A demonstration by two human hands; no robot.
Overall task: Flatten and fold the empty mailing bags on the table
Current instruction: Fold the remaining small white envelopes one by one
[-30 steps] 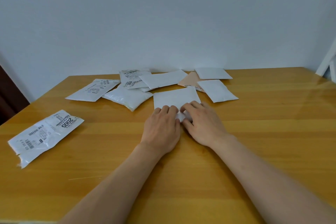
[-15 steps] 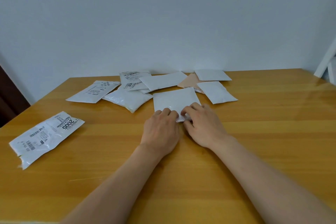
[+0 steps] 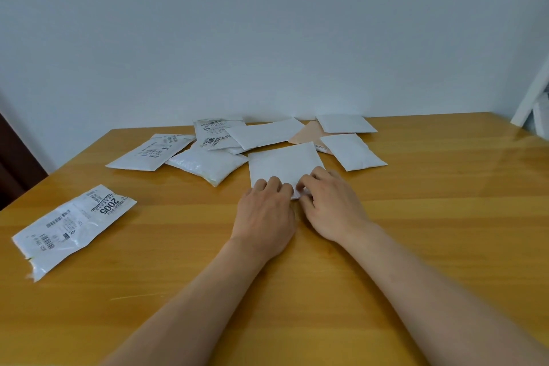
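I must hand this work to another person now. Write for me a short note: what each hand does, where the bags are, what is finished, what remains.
Left hand: fingers curled down on the near edge of the white bag in the middle of the table.
Right hand: fingers pinch the same edge, beside the left.
Done: several small flat white bags, for example one at the far edge and one right of the middle bag, look folded.
Left: finish the middle bag; then the puffy bag, the labelled bags behind it, and the labelled bag lying apart at the near left.
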